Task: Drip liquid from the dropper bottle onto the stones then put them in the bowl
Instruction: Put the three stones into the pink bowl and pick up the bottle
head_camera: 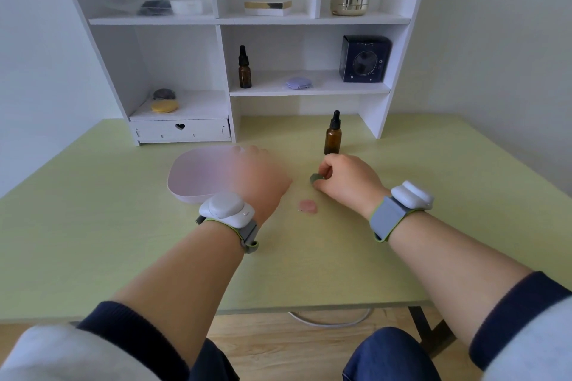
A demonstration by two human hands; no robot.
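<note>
The right hand (346, 179) is pinching a small grey-green stone (315, 178) between thumb and fingertips, right at the table (93, 241), probably lifting it for the trip to the bowl (192, 176), though I cannot tell whether it is clear of the surface. The left hand (260, 179) is blurring over the bowl's near edge; its fingers are too smeared to say whether they are spread or curled, and it is hiding part of the rim. It seems to be steadying the bowl or dropping something in.

A second stone, the pink one (308, 206), is lying flat on the table between the two wrists, with a faint wet sheen around it, so it looks already dripped on and waiting its turn. The dropper bottle (333, 134) is standing capped and upright just behind the right hand, out of the way but within reach.

The bowl is a shallow, pale pink dish with rounded corners and a smooth matte look. The bottle is brown glass with a black rubber bulb. The stones look flat and polished; the table is a pale green, faintly grained.
</note>
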